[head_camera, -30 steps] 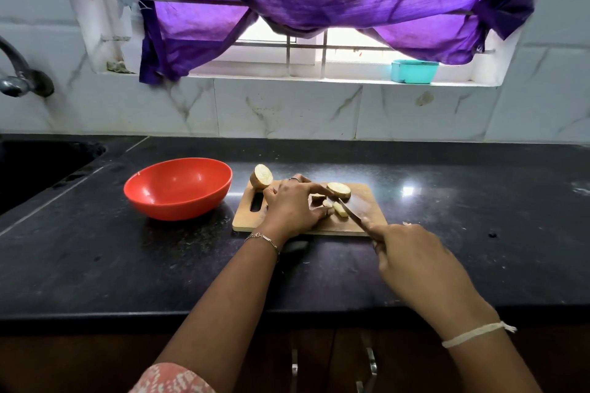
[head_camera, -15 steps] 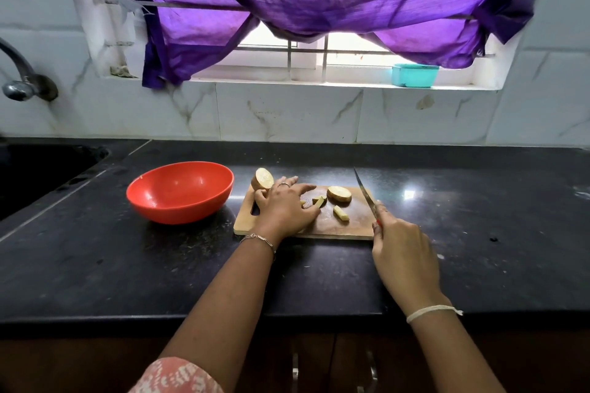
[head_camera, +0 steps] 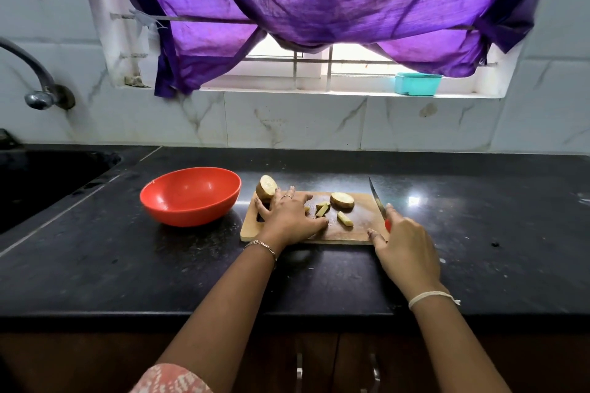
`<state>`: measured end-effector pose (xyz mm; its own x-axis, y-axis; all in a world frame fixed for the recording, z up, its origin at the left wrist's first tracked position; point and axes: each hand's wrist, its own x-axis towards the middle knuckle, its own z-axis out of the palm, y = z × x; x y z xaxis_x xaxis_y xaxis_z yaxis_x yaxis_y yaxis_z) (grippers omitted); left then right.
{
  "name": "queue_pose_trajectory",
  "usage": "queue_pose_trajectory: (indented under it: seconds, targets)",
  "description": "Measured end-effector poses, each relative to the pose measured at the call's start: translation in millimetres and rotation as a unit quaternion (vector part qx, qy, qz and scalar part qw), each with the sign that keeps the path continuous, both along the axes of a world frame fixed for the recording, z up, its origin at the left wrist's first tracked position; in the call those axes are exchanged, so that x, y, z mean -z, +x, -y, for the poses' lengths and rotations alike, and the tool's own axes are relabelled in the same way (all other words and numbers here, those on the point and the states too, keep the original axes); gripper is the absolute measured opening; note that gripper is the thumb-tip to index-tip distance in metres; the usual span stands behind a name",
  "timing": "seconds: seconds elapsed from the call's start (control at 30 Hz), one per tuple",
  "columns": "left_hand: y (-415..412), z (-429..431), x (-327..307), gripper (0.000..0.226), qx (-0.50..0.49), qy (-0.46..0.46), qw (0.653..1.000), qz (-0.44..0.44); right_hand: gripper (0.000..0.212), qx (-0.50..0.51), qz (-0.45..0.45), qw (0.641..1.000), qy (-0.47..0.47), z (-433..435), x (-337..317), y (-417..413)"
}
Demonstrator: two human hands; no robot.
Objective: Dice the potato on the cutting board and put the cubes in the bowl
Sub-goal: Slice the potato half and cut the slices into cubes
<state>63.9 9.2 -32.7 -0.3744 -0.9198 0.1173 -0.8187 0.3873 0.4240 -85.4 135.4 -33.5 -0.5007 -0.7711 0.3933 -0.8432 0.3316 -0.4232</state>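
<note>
The left hand (head_camera: 289,217) is lying with fingers spread on the cutting board (head_camera: 360,231), gripping nothing that shows. The right hand (head_camera: 405,252) is clasping the red handle of a kitchen knife (head_camera: 376,198), blade pointing up and away over the board's right edge. The black table (head_camera: 127,265) is carrying the red bowl (head_camera: 191,214), just left of the board and showing no cubes. The potato chunk (head_camera: 266,186) is standing at the far left corner by the left fingers, the round slice (head_camera: 342,200) further right. The cut sticks (head_camera: 345,219) are lying between the hands, slanting from far left to near right, the left thumb nearer them. A second ago the blade was down among these pieces; now it is raised clear, and the left hand has flattened.
</note>
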Motion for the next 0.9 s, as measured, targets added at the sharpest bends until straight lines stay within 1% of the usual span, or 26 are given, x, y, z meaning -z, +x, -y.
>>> queue_pose_trajectory:
  seconds: [0.23,0.3,0.37,0.43,0.5,0.57,0.6,0.67,0.73,0.77,0.8,0.9]
  targets:
    - [2,-7,1,0.067,0.008,0.0,1.0,0.001,0.064,0.001,0.014,1.0,-0.002,-4,-1,-1]
    - [1,-8,0,0.063,0.016,-0.025,1.0,0.004,0.064,-0.003,0.012,1.0,-0.007,-6,0,0]
    - [-2,-9,-2,0.054,0.044,-0.067,0.997,0.001,0.063,-0.006,0.011,1.0,-0.013,-6,3,0]
    - [-8,-6,-7,0.045,0.092,-0.088,0.991,-0.026,0.063,-0.007,0.009,1.0,-0.017,-7,3,0]
    - [-18,-2,-14,0.04,0.139,-0.075,0.986,-0.052,0.061,-0.009,0.005,1.0,-0.017,-7,3,0]
    - [-31,4,-21,0.041,0.175,-0.047,0.982,-0.057,0.061,-0.01,0.001,1.0,-0.017,-7,3,-1]
    - [-36,7,-22,0.043,0.189,-0.038,0.98,-0.049,0.06,-0.012,0.002,1.0,-0.017,-7,3,-1]
    - [-46,14,-22,0.046,0.208,-0.03,0.978,0.0,0.06,-0.014,0.001,1.0,-0.018,-6,4,-1]
    - [-52,20,-21,0.041,0.212,-0.032,0.975,0.059,0.06,-0.013,0.001,1.0,-0.019,-5,5,-2]
    - [-53,21,-21,0.036,0.208,-0.037,0.975,0.074,0.06,-0.013,0.002,1.0,-0.021,-5,5,-2]
    - [-54,23,-21,0.032,0.203,-0.04,0.975,0.077,0.061,-0.014,0.003,1.0,-0.022,-5,5,-3]
    - [-47,30,-19,0.024,0.184,-0.039,0.981,0.045,0.062,-0.015,0.008,1.0,-0.025,-4,5,-4]
